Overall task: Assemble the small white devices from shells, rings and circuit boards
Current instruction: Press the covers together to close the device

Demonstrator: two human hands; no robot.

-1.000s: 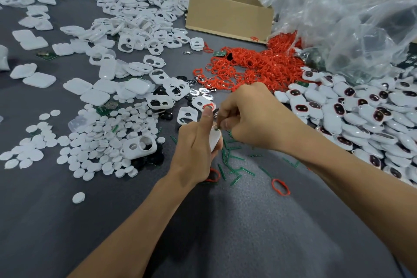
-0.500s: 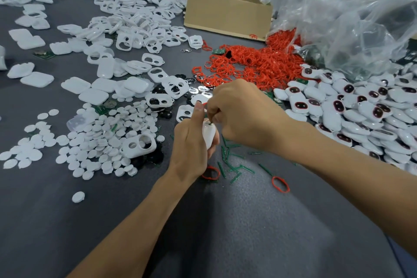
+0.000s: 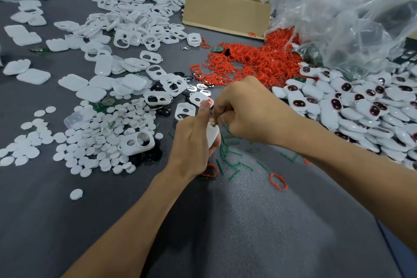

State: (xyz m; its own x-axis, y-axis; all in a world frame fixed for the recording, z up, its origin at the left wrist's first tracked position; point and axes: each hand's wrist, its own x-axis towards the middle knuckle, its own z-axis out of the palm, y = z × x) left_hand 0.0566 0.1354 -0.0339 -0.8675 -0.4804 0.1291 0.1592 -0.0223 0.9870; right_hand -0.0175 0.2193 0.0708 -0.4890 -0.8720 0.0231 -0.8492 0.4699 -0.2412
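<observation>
Dark grey table [image 3: 225, 232]. Toward the far left corner, a wide scatter of white shells [image 3: 126, 2]. Nearer the left edge, small white discs [image 3: 94, 142] and a green circuit board [image 3: 40, 51]. At the far edge, an open cardboard box [image 3: 225, 11], with a heap of red rings [image 3: 248, 61] just in front. Along the right edge, piled finished white devices [image 3: 361, 106] beside a crumpled clear plastic bag [image 3: 338, 18]. Mid-table, green strips [image 3: 232, 165] and one loose red ring [image 3: 278, 181].

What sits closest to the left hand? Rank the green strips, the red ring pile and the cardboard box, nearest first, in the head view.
1. Green strips: scattered just right of the left hand, almost touching it.
2. Red ring pile: beyond the hand, up and to the right.
3. Cardboard box: farthest, behind the ring pile.
</observation>
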